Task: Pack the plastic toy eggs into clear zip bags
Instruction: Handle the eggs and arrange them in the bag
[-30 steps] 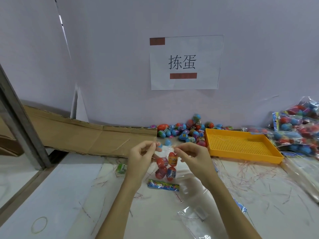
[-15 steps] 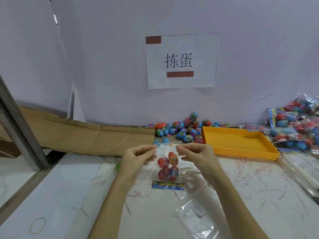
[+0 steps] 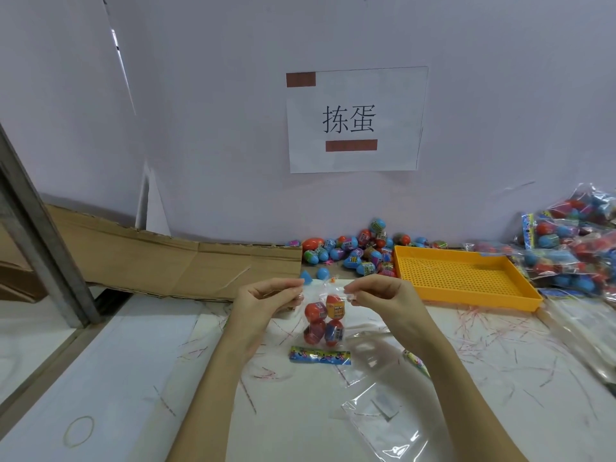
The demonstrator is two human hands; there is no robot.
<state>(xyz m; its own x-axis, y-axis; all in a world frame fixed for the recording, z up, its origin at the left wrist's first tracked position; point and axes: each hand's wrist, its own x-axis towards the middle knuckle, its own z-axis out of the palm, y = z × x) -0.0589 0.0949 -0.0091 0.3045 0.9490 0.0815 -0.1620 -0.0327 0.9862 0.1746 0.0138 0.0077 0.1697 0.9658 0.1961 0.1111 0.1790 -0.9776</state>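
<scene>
Brown cardboard (image 3: 173,261) lies flat along the wall on my left, beside a grey metal post (image 3: 40,241), and a rubber band (image 3: 79,431) sits on the white table (image 3: 126,378) near the front edge. My left hand (image 3: 263,303) is raised above the table, thumb and fingers pinching the left top corner of a clear bag (image 3: 322,296). Four toy eggs (image 3: 324,323) hang inside that bag in two rows, red and orange above, red and blue below. The bag hangs just above a colourful printed strip (image 3: 320,356) lying on the table. My right hand (image 3: 383,295) pinches the other top corner of the bag, fingers curled in, so the bag's mouth is stretched between both hands. Behind the bag, a loose pile of eggs (image 3: 360,253) rests against the wall under a paper sign (image 3: 356,120). Nearer me, to the right of my arm, empty clear bags (image 3: 383,425) lie crumpled on the table, among thin red strips (image 3: 483,331) scattered over the surface. Further right sits a yellow tray (image 3: 466,278) with a perforated floor, just beside the pile. At the far right, filled bags of eggs (image 3: 573,241) are heaped together.
</scene>
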